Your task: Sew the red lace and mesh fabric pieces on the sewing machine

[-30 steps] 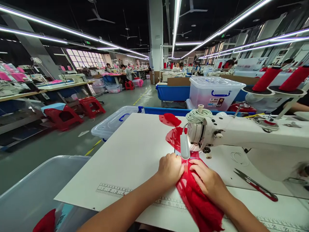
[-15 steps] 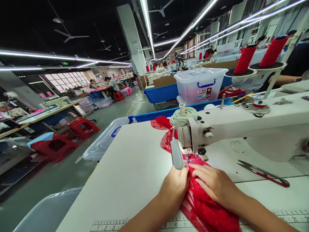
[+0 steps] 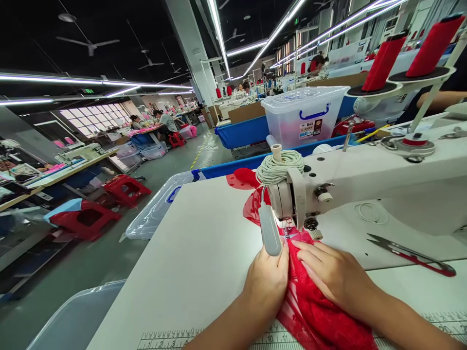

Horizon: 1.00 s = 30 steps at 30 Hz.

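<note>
A long piece of bright red, sheer lace fabric (image 3: pixel 324 316) lies between and beneath the two hands, its far end running up to the small metal presser foot (image 3: pixel 287 233) just beyond the fingertips and its near end bunched in folds below the right wrist. The left hand (image 3: pixel 268 277) is curled in at the fabric's left edge, thumb toward the cloth; its fingertips are partly covered, so I cannot tell whether it pinches the edge. The right hand (image 3: pixel 333 272) lies palm down on top of the fabric, fingers extended and resting on it rather than clasped around it.

Directly over the left hand's fingertips hangs a slim grey lamp (image 3: pixel 270 229). Beyond both hands stands the white metal sewing machine (image 3: pixel 365 170), its arm reaching off to the right, with a coil of pale green cord (image 3: pixel 280 167) on its head. Past the left hand, on the far side of the lamp, more flat, sheer red cloth (image 3: pixel 251 206) lies on the smooth white bench (image 3: pixel 197 262). To the right of the right hand, well apart from it, lie dark-bladed thread snips with a red underside (image 3: pixel 412 255); farther beyond that hand is a thin, pale loop of cord (image 3: pixel 371 213). Nearer than both hands, a printed black ruler scale (image 3: pixel 164 339) crosses the bench, partly hidden by the forearms.
</note>
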### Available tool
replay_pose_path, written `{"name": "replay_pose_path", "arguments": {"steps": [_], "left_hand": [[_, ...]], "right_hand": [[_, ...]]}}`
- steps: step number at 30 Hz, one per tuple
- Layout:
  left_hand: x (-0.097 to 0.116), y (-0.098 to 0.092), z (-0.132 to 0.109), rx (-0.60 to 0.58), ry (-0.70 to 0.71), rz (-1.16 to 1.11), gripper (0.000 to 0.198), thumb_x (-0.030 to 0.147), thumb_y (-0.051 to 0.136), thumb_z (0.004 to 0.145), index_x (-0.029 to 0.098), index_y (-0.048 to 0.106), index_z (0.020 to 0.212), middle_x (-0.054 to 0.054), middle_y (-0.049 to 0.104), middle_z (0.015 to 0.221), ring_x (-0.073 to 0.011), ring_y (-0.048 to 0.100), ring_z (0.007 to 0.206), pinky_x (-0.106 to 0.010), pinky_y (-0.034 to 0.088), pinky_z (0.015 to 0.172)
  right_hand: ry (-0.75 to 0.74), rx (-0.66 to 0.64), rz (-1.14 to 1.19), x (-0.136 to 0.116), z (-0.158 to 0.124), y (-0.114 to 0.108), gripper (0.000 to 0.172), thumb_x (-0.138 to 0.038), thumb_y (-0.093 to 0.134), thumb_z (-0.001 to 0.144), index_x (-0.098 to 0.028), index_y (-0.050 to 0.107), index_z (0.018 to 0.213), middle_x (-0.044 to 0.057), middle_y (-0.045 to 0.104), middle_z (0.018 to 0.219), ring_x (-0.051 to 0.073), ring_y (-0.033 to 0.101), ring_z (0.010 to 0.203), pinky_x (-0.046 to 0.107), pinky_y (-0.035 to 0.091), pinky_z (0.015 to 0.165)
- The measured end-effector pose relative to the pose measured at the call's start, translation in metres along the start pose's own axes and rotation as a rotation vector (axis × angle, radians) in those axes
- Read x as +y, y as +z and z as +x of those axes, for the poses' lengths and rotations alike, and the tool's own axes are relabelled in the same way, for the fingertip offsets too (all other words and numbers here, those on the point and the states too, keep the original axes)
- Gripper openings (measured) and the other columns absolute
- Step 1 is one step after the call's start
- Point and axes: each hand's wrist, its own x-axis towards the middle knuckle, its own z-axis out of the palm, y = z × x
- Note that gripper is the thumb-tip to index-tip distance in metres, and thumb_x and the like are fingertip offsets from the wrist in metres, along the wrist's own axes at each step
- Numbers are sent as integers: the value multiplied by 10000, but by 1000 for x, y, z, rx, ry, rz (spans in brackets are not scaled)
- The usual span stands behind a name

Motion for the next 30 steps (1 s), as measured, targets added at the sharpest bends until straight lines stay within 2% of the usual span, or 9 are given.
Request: {"name": "replay_pose_path", "arguments": {"steps": [5,13,22,30], "left_hand": [[-1,2,0,20,42,30,314,85,319,971,121,618,1060,-147,672,1083,-252,649,1007,-379,606,791],[0,1,4,27,11,64,291,68,354,957,152,625,1022,-116,681,1030,-239,647,950,-374,580,790],[-3,3,3,66,64,123,316,13,361,926,143,627,1037,-133,677,1075,-254,651,1008,-404,578,825],[-4,3,3,89,126,191,301,13,356,924,126,615,1028,-143,683,1055,-253,657,973,-409,580,794]], "right_hand": [[4,20,-24,-1,2,-1,307,-123,378,893,-181,668,977,88,722,1103,210,672,846,315,553,647],[42,-12,11,-1,6,-2,300,-128,368,905,-190,655,963,76,720,1087,189,653,798,293,525,620],[73,-50,52,0,7,-4,269,-125,384,897,-205,640,910,75,723,1032,187,648,770,289,508,616],[83,-36,37,0,8,-4,290,-137,362,919,-202,644,920,75,728,1036,191,651,761,297,506,600]]}}
